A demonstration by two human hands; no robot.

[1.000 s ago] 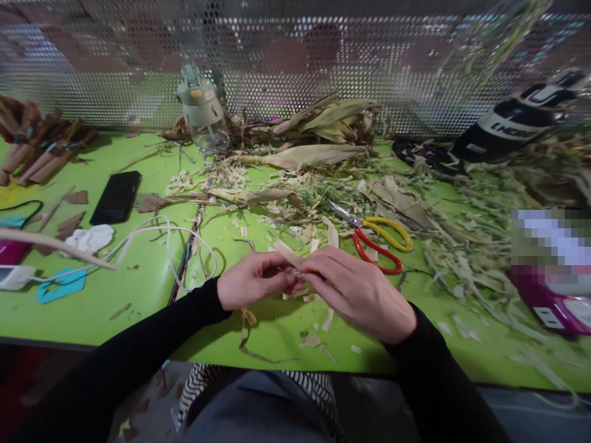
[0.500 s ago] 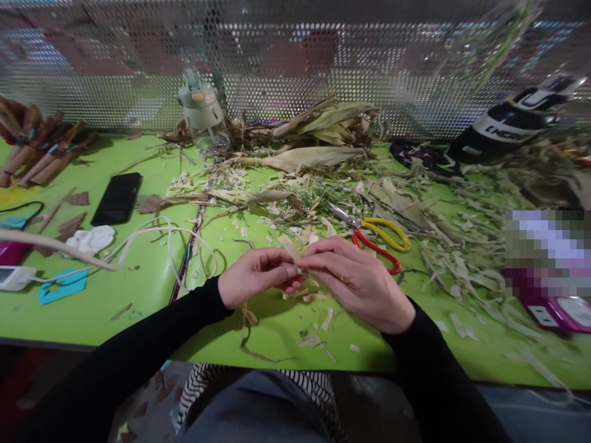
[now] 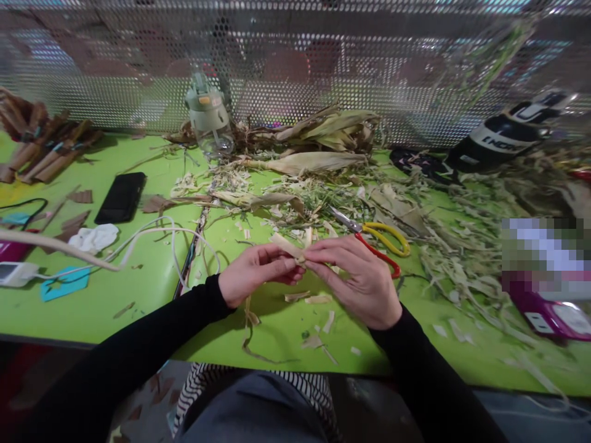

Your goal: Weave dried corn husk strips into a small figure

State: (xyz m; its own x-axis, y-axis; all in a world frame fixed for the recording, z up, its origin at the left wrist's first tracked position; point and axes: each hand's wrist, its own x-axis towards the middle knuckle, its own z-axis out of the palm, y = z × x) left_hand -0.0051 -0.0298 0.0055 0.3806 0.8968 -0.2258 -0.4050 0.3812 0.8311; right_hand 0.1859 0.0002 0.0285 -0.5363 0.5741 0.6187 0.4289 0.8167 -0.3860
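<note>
A pale, flat strip of corn husk [image 3: 287, 244] is pinched between my two hands, above the green table [image 3: 152, 301]. My left hand [image 3: 261, 271] grips it with thumb and fingers from the left. From the right, the thumb and fingertips of my right hand [image 3: 353, 277] close on the same piece near its lower end. A twisted strand [image 3: 249, 335] hangs below my left hand. Just beyond my right hand lie scissors [image 3: 385, 239] with one yellow and one red handle. Small husk scraps [image 3: 318, 299] are scattered below my hands.
Dried corn husks [image 3: 314, 161] and shreds lie along the back. A clear water bottle [image 3: 210, 120] stands by the perforated metal screen [image 3: 286, 67]; a black bottle [image 3: 498, 138] leans at right. On the left are a phone [image 3: 120, 197], a white cable [image 3: 173, 243] and brown bundles [image 3: 46, 147].
The husk strip now leans further left and shows more of its length. My right hand has shifted slightly left. The whole view has moved a little.
</note>
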